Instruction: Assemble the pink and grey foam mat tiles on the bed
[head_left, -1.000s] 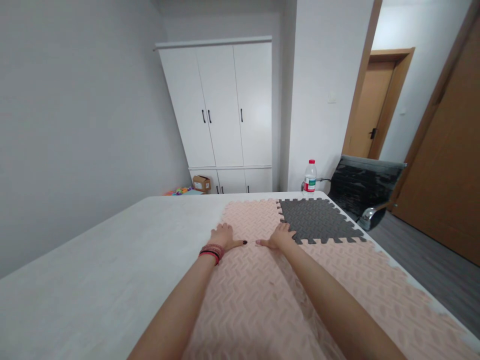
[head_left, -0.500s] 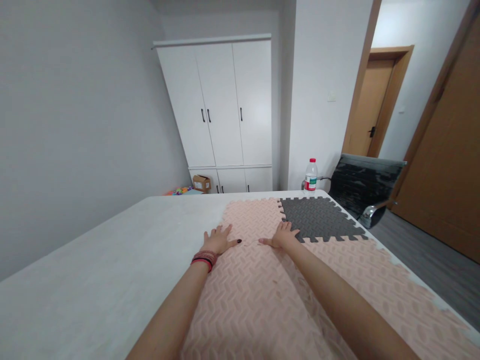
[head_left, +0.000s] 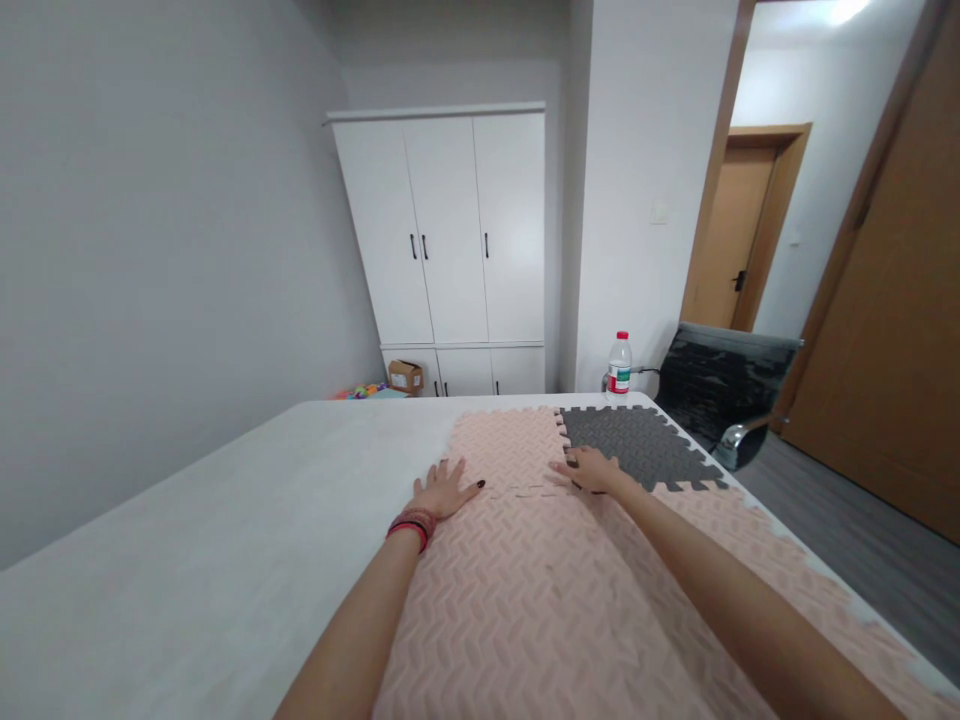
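My left hand [head_left: 442, 490] lies with fingers spread at the left edge where two pink foam mat tiles meet, its thumb on the seam. Beyond that seam is the far pink tile [head_left: 510, 440]; the near pink tile [head_left: 517, 600] stretches toward me, its right side casting a shadow. My right hand [head_left: 591, 468] rests at the corner between the far pink tile and the dark grey foam tile [head_left: 637, 440], fingers apart and nothing held. Under my right arm, another pink tile [head_left: 757, 540] runs along the table's right side.
A white table [head_left: 225, 520] carries the tiles. At its far right corner stands a red-capped bottle [head_left: 619, 365]. A black chair [head_left: 731, 385] is beside the right edge. Behind the table are a white cabinet [head_left: 465, 230] and a cardboard box [head_left: 406, 376].
My right hand has shifted slightly right, off the seam toward the grey tile's corner. My left hand stays at the seam's left end. The view has tilted up a little.
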